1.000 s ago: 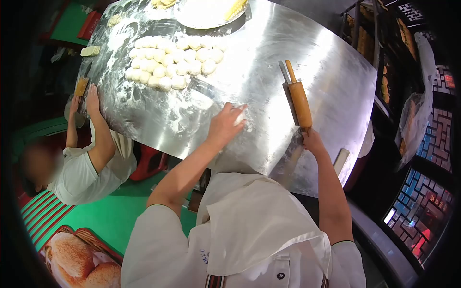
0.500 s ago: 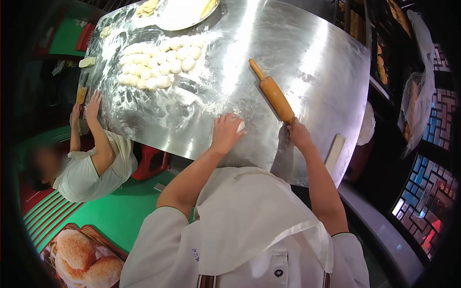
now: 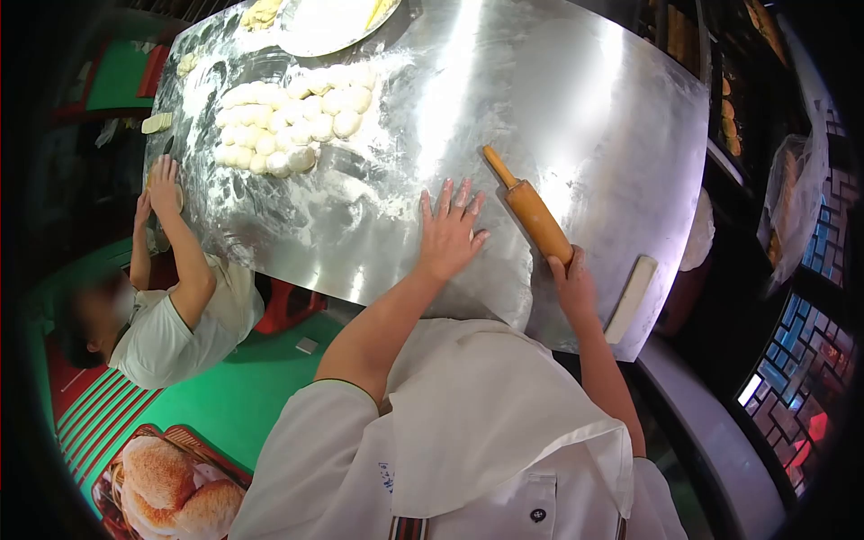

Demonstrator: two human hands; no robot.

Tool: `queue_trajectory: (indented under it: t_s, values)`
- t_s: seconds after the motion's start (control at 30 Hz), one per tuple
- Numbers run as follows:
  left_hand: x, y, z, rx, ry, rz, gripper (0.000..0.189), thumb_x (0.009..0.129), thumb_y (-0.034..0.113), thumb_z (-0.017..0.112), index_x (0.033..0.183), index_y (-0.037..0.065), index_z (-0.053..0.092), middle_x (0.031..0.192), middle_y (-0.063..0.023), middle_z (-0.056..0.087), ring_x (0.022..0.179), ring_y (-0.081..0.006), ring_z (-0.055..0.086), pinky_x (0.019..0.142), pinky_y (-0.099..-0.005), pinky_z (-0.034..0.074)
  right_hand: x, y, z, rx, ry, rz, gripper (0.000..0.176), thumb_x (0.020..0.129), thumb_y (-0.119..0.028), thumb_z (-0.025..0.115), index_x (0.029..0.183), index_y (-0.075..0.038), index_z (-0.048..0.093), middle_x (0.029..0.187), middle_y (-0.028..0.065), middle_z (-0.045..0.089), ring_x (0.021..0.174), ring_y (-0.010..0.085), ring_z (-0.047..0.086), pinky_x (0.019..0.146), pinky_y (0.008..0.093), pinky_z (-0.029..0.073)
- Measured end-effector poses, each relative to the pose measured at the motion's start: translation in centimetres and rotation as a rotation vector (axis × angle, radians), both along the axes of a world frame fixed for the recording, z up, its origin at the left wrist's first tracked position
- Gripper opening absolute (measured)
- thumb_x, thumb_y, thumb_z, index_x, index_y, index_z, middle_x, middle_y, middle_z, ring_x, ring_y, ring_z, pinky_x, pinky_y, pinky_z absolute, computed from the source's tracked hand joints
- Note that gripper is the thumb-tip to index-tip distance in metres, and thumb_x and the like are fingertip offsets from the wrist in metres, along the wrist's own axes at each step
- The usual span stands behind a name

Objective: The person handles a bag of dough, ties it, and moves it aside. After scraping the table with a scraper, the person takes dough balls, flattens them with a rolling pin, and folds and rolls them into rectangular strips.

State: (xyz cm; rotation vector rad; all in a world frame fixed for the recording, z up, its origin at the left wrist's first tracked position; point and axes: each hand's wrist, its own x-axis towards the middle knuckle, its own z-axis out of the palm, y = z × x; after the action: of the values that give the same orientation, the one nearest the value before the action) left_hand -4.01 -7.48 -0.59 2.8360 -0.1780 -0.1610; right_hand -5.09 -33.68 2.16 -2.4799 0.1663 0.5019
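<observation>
My left hand (image 3: 453, 236) lies palm down on the floured steel table (image 3: 423, 297), its fingers spread. A pale edge, perhaps dough, peeks out between its thumb and forefinger; whatever is under the palm is hidden. My right hand (image 3: 573, 281) is closed around the near end of a wooden rolling pin (image 3: 537, 218). The pin rests on the table at a slant, its far handle pointing up and left. Several dough balls (image 3: 320, 126) sit close together in rows on flour, beyond my left hand and to its left.
A large round plate (image 3: 301, 40) stands at the far edge beside a lump of dough (image 3: 261, 13). Near the right edge lies a pale flat bar (image 3: 632, 299). At the left end another person's hands (image 3: 165, 184) work at the table edge. Bread sits on dark racks (image 3: 729, 117) at right.
My left hand has gone from curling round a dough ball to lying flat with fingers spread, slightly farther right. The rolling pin and my right hand appear shifted a little right and nearer.
</observation>
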Motion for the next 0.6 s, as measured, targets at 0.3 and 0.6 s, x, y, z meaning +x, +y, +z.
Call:
queue_trajectory:
  t_s: [0.3,0.6]
  values:
    - [-0.9,9.9,6.7,-0.165,-0.122,0.133,0.058,0.094,0.029,0.051,0.15,0.017,0.039,0.16,-0.0129,0.024,0.148,-0.0349,0.018,0.116,-0.0599,0.003,1.6,6.8,3.3,-0.026,-0.108,0.553,0.052,0.093,-0.055,0.053,0.106,-0.005,0.054,0.062,0.0138,0.063,0.058,0.0347,0.065,0.053,0.0435,0.05]
    - [4.7,12.0,0.1,0.127,-0.02,0.098,0.054,0.097,0.025,0.046,0.151,0.019,0.037,0.16,-0.0079,0.026,0.147,-0.0302,0.023,0.116,-0.0594,0.011,9.6,10.1,-2.3,-0.267,-0.186,0.333,0.04,0.103,-0.039,0.038,0.086,-0.009,0.058,0.071,0.0141,0.067,0.062,0.0347,0.065,0.057,0.0453,0.052]
